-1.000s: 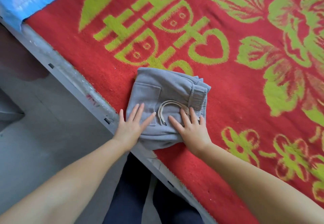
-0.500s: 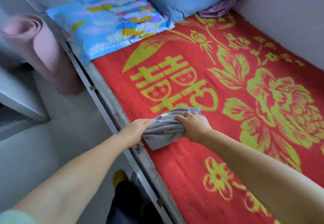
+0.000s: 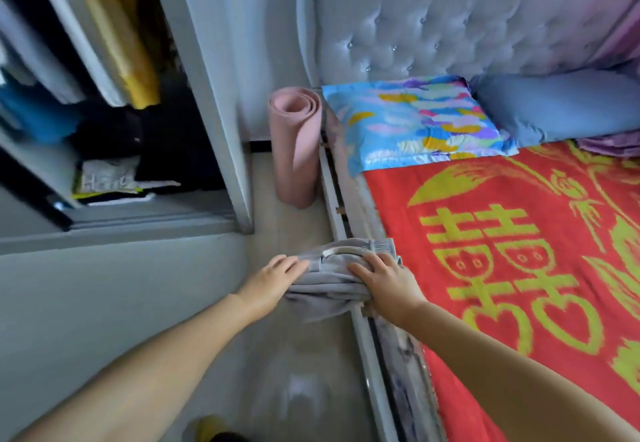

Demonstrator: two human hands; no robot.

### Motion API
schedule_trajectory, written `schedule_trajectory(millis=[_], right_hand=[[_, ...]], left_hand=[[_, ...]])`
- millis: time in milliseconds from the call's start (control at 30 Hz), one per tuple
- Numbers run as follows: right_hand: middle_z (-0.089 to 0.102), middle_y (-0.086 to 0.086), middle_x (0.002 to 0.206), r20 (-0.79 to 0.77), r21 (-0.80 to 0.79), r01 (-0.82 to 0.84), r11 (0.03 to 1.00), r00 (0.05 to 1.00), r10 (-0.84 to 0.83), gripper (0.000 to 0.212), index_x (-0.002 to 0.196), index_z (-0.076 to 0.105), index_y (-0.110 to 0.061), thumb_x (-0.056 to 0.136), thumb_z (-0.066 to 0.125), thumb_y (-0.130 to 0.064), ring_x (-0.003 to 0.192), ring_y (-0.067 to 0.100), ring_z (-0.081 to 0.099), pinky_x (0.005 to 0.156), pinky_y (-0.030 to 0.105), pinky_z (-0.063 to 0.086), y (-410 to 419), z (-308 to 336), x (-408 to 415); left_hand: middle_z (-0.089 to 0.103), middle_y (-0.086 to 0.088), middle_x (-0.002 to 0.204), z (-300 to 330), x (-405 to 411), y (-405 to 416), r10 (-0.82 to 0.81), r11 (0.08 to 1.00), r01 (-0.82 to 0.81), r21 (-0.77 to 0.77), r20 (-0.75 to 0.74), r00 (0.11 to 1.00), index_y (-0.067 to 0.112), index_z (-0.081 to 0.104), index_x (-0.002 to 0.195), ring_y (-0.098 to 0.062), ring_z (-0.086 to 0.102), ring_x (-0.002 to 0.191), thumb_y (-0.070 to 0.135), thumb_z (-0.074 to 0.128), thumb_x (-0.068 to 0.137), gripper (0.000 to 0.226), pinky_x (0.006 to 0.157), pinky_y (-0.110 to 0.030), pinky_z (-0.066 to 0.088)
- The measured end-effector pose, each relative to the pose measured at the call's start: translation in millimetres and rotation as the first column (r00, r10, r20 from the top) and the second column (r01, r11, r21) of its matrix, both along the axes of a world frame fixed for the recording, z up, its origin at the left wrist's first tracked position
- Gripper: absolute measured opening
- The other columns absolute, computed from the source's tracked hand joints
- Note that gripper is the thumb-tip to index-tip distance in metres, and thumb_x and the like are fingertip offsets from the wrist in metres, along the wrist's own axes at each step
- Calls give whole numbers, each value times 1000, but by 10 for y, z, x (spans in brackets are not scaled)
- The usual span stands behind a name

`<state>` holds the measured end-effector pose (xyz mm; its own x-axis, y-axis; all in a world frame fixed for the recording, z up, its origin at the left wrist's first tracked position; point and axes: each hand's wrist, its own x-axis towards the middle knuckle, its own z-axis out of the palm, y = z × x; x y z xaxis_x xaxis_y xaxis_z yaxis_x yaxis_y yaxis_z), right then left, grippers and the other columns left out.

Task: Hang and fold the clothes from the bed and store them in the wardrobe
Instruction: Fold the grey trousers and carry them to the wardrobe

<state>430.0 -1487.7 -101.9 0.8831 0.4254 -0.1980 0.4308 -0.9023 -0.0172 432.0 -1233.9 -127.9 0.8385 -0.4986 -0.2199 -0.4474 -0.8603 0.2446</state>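
Nearest, low at the frame's bottom edge, a yellow slipper on the pale floor. Further up, two bare forearms reaching forward to a folded grey garment, held off the mattress, over the bed's metal side rail and the floor beside it. Left hand against the bundle's left end, fingers curled over the top edge; right hand clasped over the right end, fingers spread on the cloth, thumb probably tucked underneath, though hidden. A pale drawstring looped on the garment's top face. To the right, red blanket with yellow-green pattern covering the bed. Beyond, a rolled pink mat standing upright just beside the bed frame. Past the blanket, a multicoloured pillow and a blue-grey pillow against a tufted grey headboard. Far left, open wardrobe, blurred, with hanging clothes and folded stacks inside.
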Motion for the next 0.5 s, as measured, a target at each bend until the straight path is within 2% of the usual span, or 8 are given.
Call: schedule_trajectory(millis=[67, 167, 200, 233, 300, 333, 433, 500], right_hand=[[49, 14, 137, 44, 53, -73, 996, 997, 70, 48, 134, 53, -19, 87, 62, -18, 122, 39, 48, 81, 49, 52, 642, 73, 140], [61, 17, 123, 53, 83, -178, 980, 983, 174, 50, 123, 64, -15, 74, 73, -12, 108, 42, 59, 70, 49, 56, 1747, 191, 383], [62, 17, 121, 68, 93, -167, 982, 985, 161, 50, 123, 65, -16, 74, 73, -12, 107, 41, 60, 69, 48, 56, 1831, 203, 407], [63, 16, 118, 70, 91, -201, 975, 978, 195, 49, 121, 66, -16, 73, 74, -13, 105, 41, 61, 68, 47, 56, 2203, 262, 502], [67, 14, 105, 100, 100, -256, 962, 964, 246, 47, 112, 70, -17, 66, 79, -11, 94, 39, 65, 61, 45, 57, 2721, 295, 640], [67, 13, 101, 87, 101, -262, 960, 963, 254, 47, 110, 72, -17, 63, 80, -11, 90, 38, 66, 59, 44, 57, 2853, 316, 672], [66, 12, 107, 88, 128, -339, 932, 940, 330, 46, 115, 70, -18, 70, 78, -14, 97, 36, 65, 64, 44, 58, 3619, 373, 872], [68, 12, 101, 110, 137, -383, 914, 922, 370, 47, 109, 73, -19, 64, 82, -13, 91, 35, 67, 57, 43, 58, 3985, 376, 1004]], left_hand=[[40, -11, 147, 119, -18, 635, 42, 999, -42, -5, 54, 998, 7, 37, 146, -26, 36, 137, -12, 44, 84, 65, 103, -39, 42], [65, -17, 114, 287, 1, 1731, 84, 996, -81, -25, 230, 970, 1, 63, 123, -28, 65, 106, -14, 75, 56, 69, 76, -31, 57], [67, -16, 111, 309, 17, 1813, 86, 996, -86, -11, 239, 967, 1, 64, 121, -28, 67, 101, -14, 75, 52, 72, 73, -29, 57], [62, -16, 120, 341, 26, 2164, 122, 992, -124, -5, 228, 966, 2, 58, 129, -29, 63, 111, -16, 69, 59, 74, 82, -31, 55], [41, -13, 144, 374, 27, 2668, 196, 977, -206, 45, 170, 966, 7, 33, 148, -28, 39, 135, -15, 48, 76, 77, 104, -35, 40], [36, -12, 147, 365, 34, 2796, 230, 970, -238, 49, 131, 964, 9, 27, 150, -27, 33, 138, -14, 44, 79, 77, 107, -36, 36], [37, -11, 146, 384, 35, 3492, 326, 938, -336, 79, 124, 937, 10, 28, 150, -28, 33, 136, -15, 44, 77, 78, 104, -37, 39], [37, -9, 146, 371, 68, 3819, 368, 920, -379, 101, 106, 924, 12, 26, 150, -27, 32, 136, -14, 44, 78, 79, 102, -38, 41]])
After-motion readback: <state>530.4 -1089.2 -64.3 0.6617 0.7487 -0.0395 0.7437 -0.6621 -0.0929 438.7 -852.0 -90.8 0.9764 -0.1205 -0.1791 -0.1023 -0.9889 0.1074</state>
